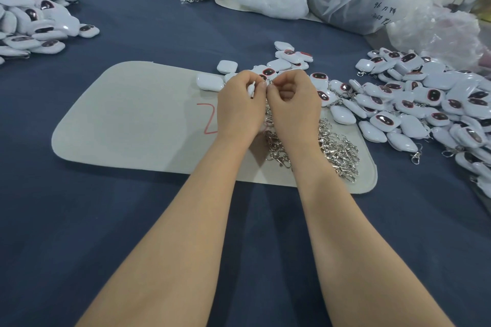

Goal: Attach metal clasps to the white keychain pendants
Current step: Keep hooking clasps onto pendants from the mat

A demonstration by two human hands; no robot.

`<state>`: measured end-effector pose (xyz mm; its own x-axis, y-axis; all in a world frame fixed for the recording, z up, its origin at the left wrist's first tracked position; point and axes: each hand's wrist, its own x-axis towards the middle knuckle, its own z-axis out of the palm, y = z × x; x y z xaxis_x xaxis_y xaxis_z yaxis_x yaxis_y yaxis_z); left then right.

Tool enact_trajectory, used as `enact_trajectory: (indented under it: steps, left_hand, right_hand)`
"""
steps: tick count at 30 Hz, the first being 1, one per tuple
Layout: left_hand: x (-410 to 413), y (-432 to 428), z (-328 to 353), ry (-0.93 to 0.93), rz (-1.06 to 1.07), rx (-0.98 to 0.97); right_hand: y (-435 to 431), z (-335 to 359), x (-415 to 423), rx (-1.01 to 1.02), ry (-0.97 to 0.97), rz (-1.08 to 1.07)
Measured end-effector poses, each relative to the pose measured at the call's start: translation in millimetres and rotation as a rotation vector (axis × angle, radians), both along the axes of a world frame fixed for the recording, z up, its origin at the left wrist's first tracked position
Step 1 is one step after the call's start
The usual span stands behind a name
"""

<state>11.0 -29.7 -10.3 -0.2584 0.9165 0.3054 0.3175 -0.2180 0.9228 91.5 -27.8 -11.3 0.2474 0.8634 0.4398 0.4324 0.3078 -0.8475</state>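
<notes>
Your left hand [237, 106] grips one white pendant [251, 90] | your right hand [293, 105] pinches one metal clasp [270, 82] | one pendant pile [34, 21] upper left

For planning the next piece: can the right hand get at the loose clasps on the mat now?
Probably yes: the clasp pile lies uncovered on the mat just beside the right hand, though that hand now pinches a clasp.
</notes>
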Motion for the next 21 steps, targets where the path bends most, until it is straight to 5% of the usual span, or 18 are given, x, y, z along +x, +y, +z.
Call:
enact_trajectory:
  steps: [21]
  left_hand:
    - [0.0,-1.1,-0.6,0.073,0.02,-0.012]
  right_hand:
    - [0.6,-1.9,2.4,0.005,-0.088,0.044]
